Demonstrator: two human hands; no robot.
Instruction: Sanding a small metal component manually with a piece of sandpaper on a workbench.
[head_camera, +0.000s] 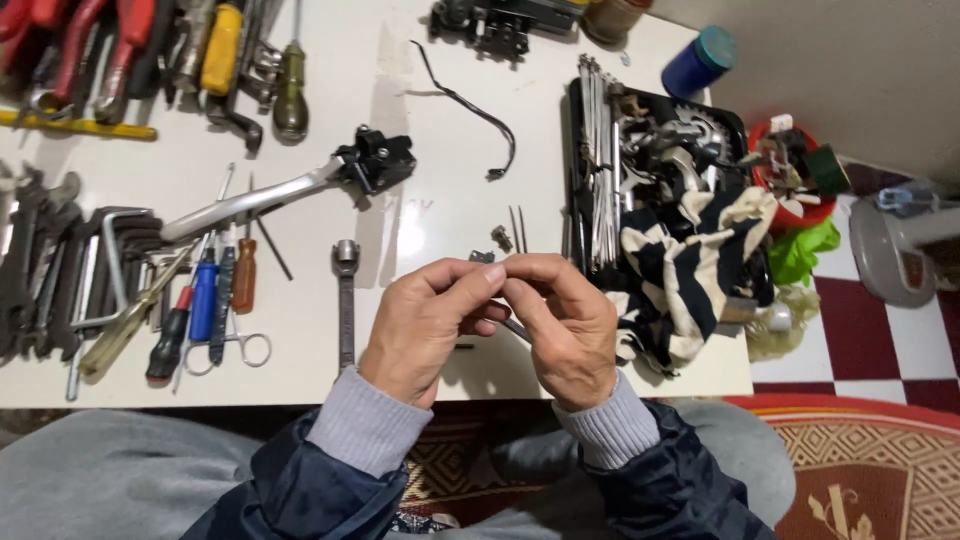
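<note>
Left hand (425, 320) and right hand (565, 325) meet fingertip to fingertip above the near edge of the white table (440, 210), pinched shut on a small thin metal part (516, 330), mostly hidden; only a dark sliver shows below the fingers. Loose small bits (500, 238) lie just beyond the hands, brake lever (300, 180) further left, untouched. Wrench (345, 295) beside the left hand. Judging by this, work is mid-way: small part in hand, rest lying loose.
</note>
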